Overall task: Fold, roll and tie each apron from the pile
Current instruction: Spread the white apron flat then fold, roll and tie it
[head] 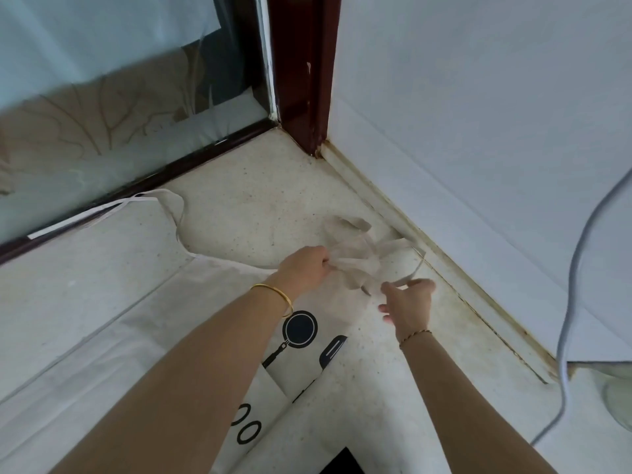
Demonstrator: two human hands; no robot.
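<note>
apron ties in hand, apron body flat on the floor

the left hand is clenched round a bunch of the apron's pale fabric ties, gripping them at the knuckles. the right hand pinches one thin strand of the same ties between thumb and forefinger, its other fingers loosely spread. the ties are motion-blurred, so their exact routing between the two hands cannot be read. a gold bangle sits on the left wrist and a thin bracelet on the right.

the cream apron, printed with black kitchen utensils, lies spread on the speckled floor beneath the left forearm, with its neck strap looping up near the dark door frame. a grey cable hangs down the wall at right.

judged risks:
- the loose strands may knot or cross while they are being gathered, since several loops overlap between the hands.
- pulling on the ties may drag the flat apron out of square, because the ties are attached to its edge.
- a strand could catch in the gap along the skirting, which lies just beside the right hand.
</note>
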